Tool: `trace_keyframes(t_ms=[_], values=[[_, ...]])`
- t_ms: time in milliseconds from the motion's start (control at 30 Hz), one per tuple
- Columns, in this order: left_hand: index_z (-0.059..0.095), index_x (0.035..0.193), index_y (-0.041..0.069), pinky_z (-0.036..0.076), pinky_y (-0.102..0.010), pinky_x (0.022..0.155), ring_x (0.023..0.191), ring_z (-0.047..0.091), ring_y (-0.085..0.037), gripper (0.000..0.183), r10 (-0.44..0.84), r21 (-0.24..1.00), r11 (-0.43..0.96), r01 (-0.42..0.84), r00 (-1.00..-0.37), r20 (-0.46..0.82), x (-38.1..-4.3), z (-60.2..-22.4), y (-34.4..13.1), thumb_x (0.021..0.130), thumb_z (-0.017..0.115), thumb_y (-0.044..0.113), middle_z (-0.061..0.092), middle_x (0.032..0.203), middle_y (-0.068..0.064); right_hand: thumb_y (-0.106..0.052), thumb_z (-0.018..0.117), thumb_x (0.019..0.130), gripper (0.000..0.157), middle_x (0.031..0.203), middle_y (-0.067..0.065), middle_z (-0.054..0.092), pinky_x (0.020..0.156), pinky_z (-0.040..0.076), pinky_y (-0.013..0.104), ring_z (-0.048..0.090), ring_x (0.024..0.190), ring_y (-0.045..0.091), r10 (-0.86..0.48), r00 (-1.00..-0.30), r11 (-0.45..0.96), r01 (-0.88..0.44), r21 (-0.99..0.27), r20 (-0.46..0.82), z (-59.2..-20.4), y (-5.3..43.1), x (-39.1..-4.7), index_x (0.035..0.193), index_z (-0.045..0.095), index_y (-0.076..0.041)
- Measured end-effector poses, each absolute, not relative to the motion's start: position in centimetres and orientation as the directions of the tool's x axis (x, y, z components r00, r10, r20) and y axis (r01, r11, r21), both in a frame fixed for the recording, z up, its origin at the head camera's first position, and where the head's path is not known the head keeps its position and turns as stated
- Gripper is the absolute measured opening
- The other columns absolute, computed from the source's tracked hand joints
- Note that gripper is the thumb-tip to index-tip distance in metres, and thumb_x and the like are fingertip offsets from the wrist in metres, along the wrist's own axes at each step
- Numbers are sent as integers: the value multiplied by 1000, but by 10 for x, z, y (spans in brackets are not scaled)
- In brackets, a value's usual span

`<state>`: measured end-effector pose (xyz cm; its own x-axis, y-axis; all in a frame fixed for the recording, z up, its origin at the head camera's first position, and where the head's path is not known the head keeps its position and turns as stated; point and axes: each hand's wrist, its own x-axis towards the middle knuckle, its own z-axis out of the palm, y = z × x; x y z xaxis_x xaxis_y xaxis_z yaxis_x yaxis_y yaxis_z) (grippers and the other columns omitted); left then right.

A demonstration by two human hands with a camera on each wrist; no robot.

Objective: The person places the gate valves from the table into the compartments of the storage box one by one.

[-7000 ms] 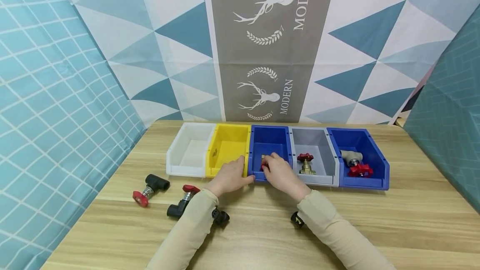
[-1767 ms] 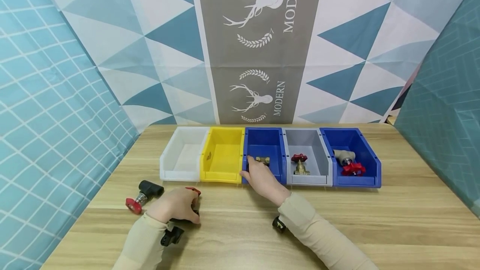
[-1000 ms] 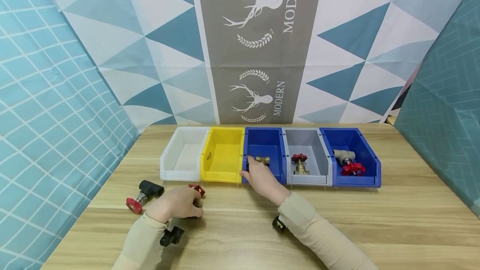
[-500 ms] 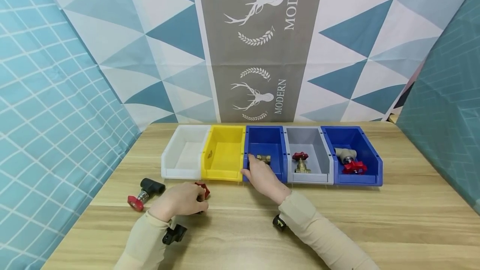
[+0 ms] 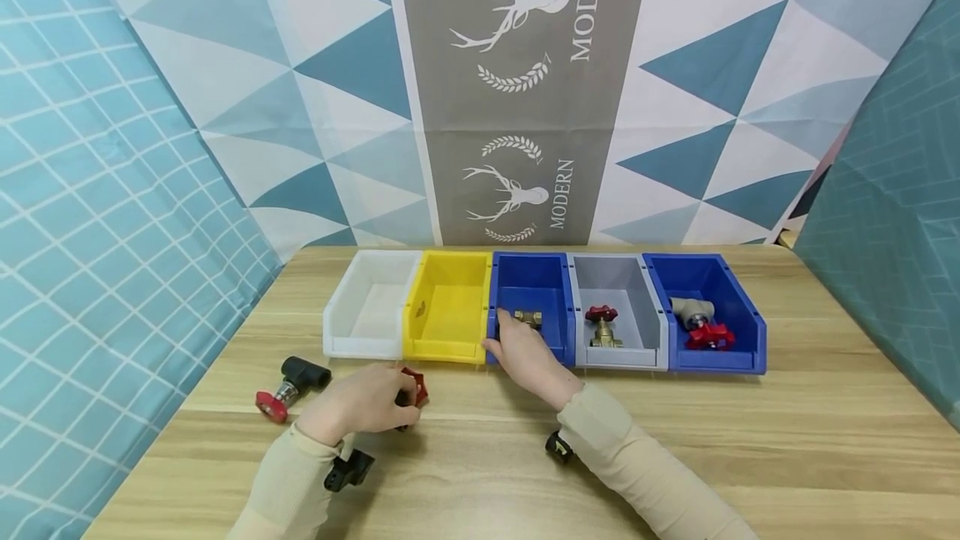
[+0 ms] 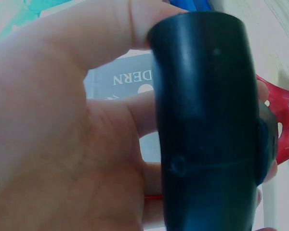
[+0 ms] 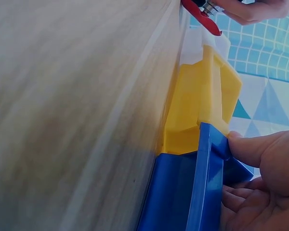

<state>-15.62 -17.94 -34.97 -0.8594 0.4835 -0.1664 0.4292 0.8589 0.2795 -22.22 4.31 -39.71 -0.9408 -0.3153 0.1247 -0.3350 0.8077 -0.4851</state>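
In the head view my left hand (image 5: 363, 400) holds a black plastic pipe valve just above the table, its red handwheel (image 5: 420, 388) showing beyond the fingers. The left wrist view shows the valve's black body (image 6: 207, 120) close up, the thumb and fingers around it. My right hand (image 5: 528, 357) rests at the front left corner of the middle blue bin (image 5: 531, 273). In the right wrist view its thumb touches the corner rim and its loosely bent fingers are inside. A brass valve (image 5: 528, 318) lies in that bin, partly hidden by this hand.
Left of the blue bin stand a yellow bin (image 5: 444, 350) and a white bin (image 5: 363, 348). To its right, a grey bin (image 5: 625, 359) contains a red-handled brass valve (image 5: 603, 330), and another blue bin (image 5: 716, 362) a beige valve (image 5: 692, 312). Another black valve (image 5: 303, 373) lies on the table.
Seven seconds ago the left hand was by the yellow bin and this black valve lay on the table. The left hand has since gripped it and shifted slightly right. Lately the right hand stays put.
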Motion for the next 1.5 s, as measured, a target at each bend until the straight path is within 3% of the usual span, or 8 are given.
trace_keyframes(t_ms=[233, 433, 600, 900, 1133, 1500], values=[[58, 73, 21, 35, -26, 53, 56, 42, -9, 11, 451, 302, 870, 388, -876, -173, -155, -348, -174, 84, 56, 23, 48, 62, 5, -29, 52, 92, 57, 125, 25, 51, 86, 49, 39, 57, 107, 32, -319, -939, 810, -340, -477, 127, -398, 43, -223, 132, 37, 9], [60, 80, 22, 38, -31, 61, 65, 45, -12, 15, 393, 285, 895, 344, -909, -139, -158, -347, -168, 90, 50, 27, 50, 67, 7, -29, 52, 92, 58, 127, 25, 50, 86, 49, 39, 57, 107, 32, -319, -940, 810, -335, -481, 119, -399, 43, -223, 133, 36, 8], [55, 76, 23, 39, -34, 68, 75, 46, -14, 21, 383, 255, 904, 344, -916, -121, -159, -346, -167, 93, 44, 26, 48, 70, 6, -29, 52, 92, 58, 128, 25, 49, 87, 48, 39, 56, 108, 32, -322, -939, 809, -339, -479, 120, -398, 43, -223, 133, 36, 9], [51, 68, 24, 36, -32, 66, 74, 44, -15, 28, 375, 231, 909, 345, -922, -99, -161, -345, -167, 94, 43, 30, 46, 65, 4, -30, 51, 92, 58, 127, 24, 50, 87, 49, 39, 57, 107, 31, -325, -938, 812, -343, -472, 122, -398, 43, -224, 133, 36, 8], [63, 91, 18, 36, -30, 64, 71, 43, -14, 21, 390, 268, 893, 362, -919, -60, -162, -333, -173, 94, 44, 26, 47, 71, 4, -29, 51, 92, 58, 128, 25, 49, 87, 48, 39, 57, 108, 32, -321, -939, 810, -340, -478, 124, -399, 43, -223, 133, 36, 8], [56, 88, 19, 34, -30, 69, 78, 42, -16, 24, 405, 338, 851, 401, -912, 64, -177, -324, -175, 97, 37, 29, 46, 78, 2, -29, 52, 92, 57, 128, 25, 49, 87, 48, 40, 57, 107, 32, -321, -939, 807, -339, -484, 123, -398, 44, -223, 133, 36, 8]])
